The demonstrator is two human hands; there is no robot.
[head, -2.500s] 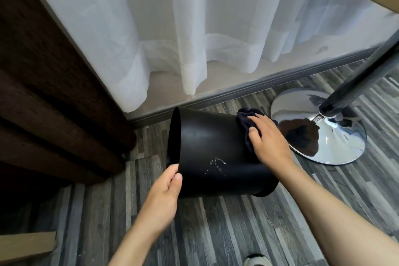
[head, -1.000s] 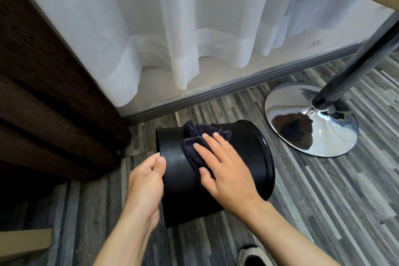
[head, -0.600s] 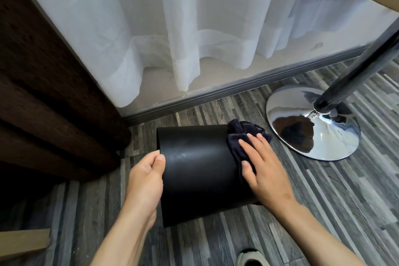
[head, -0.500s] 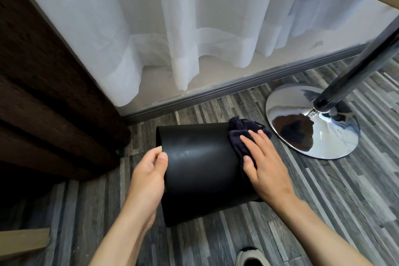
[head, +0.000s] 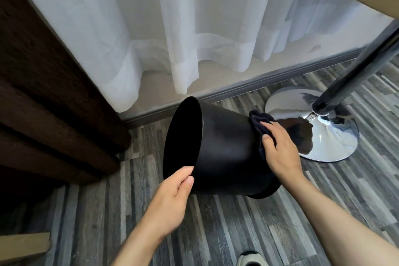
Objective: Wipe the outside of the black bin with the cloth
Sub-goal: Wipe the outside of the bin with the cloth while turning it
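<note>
The black bin point(head: 224, 149) lies tilted on its side above the wood-pattern floor, its open mouth turned left toward me and its base at the lower right. My left hand point(head: 172, 198) pinches the lower edge of the rim. My right hand point(head: 279, 151) presses a dark navy cloth point(head: 259, 123) flat against the bin's outer wall near the base. Part of the cloth is hidden under my palm.
A chrome stool base point(head: 323, 131) with its dark pole point(head: 356, 71) stands just right of the bin. White sheer curtains point(head: 194, 28) hang behind, a dark brown curtain point(head: 43, 82) on the left. A shoe tip point(head: 251, 259) shows at the bottom edge.
The bin has been turned so its open mouth faces me on the left. My left hand shifted to the rim's lower edge, and my right hand with the cloth slid toward the base.
</note>
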